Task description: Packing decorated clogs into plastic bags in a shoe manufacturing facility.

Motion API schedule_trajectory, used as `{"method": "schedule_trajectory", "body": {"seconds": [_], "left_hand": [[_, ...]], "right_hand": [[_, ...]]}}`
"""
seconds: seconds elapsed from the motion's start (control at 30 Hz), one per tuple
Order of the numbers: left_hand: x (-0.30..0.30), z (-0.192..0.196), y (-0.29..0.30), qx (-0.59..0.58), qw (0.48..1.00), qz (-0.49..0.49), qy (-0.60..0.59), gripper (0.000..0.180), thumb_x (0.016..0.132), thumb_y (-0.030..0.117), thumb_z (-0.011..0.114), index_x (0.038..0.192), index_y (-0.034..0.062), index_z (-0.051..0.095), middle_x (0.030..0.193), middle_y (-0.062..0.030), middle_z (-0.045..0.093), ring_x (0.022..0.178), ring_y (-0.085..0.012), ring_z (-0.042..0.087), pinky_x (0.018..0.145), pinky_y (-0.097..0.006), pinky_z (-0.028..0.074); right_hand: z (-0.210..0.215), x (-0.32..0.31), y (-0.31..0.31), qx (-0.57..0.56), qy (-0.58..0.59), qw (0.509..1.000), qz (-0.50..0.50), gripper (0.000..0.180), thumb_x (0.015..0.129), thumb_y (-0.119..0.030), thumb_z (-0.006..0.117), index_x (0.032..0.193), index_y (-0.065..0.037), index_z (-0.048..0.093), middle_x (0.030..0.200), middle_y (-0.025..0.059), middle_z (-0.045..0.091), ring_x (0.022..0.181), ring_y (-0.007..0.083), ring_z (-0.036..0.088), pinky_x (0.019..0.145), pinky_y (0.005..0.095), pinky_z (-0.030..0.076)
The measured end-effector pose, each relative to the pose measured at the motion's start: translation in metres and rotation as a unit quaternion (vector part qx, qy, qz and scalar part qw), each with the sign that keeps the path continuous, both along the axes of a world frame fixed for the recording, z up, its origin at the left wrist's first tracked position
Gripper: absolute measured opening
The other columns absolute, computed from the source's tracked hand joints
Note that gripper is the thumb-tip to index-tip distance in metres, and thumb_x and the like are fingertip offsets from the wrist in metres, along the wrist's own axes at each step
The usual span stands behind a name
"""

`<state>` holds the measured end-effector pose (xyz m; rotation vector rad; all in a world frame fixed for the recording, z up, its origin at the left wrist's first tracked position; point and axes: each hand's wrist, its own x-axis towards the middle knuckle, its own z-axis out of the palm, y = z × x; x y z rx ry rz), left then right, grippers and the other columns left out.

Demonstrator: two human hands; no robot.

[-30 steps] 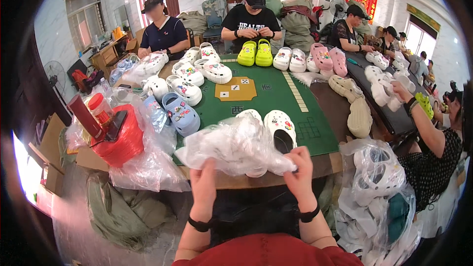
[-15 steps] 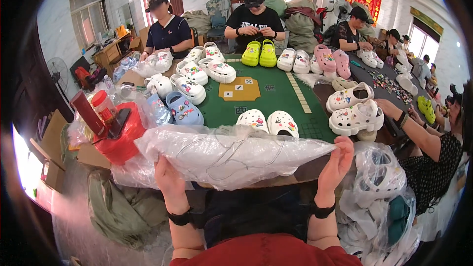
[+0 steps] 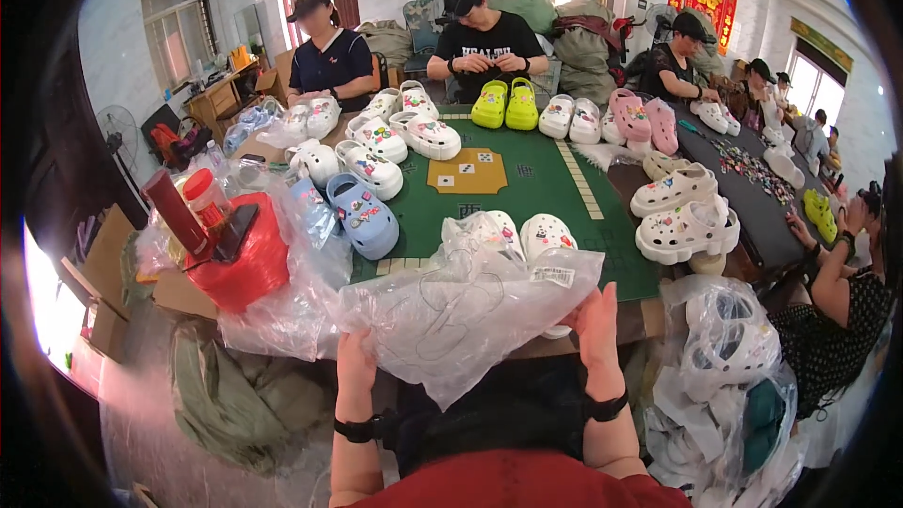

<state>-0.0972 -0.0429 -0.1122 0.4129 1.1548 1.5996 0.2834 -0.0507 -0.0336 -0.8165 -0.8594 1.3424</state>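
At the near edge of the tabletop (image 3: pixel 527 198), the left hand (image 3: pixel 356 357) and right hand (image 3: pixel 596 331) each pinch a side of a clear plastic bag (image 3: pixel 461 315), stretched and empty. A white pair of clogs (image 3: pixel 522 235) sits just behind it, unbagged. Blue clogs (image 3: pixel 362 214) and a red bucket (image 3: pixel 240 263) crowd the left.

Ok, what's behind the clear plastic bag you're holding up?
Behind the clear crinkled plastic bag, held by the left hand and right hand, a pair of white clogs sits on the green table mat. Their near ends are covered by the bag.
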Motion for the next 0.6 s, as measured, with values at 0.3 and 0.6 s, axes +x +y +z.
{"method": "schedule_trajectory", "body": {"seconds": [0.3,0.6], "left_hand": [[-0.007,0.031,-0.007,0.182,0.974,0.034,0.129,0.029,0.094,0.003,0.063,0.122,-0.0038,0.061,0.115,-0.0081,0.068,0.1,-0.0166,0.064,0.089,-0.031,0.051],[-0.008,0.134,-0.031,0.267,0.872,-0.142,0.385,0.026,0.091,0.005,0.063,0.115,-0.0038,0.068,0.104,-0.0043,0.069,0.097,-0.0097,0.061,0.08,-0.025,0.049]], "right_hand": [[0.016,0.024,0.004,0.079,-0.117,0.989,-0.033,0.042,0.086,-0.007,0.064,0.126,0.0,0.055,0.122,0.0102,0.064,0.105,0.0164,0.06,0.097,0.0297,0.045],[0.084,0.024,-0.009,0.278,-0.35,0.875,-0.187,0.057,0.08,-0.021,0.069,0.132,-0.006,0.053,0.139,0.0112,0.055,0.131,0.0254,0.047,0.11,0.0396,0.035]]}}
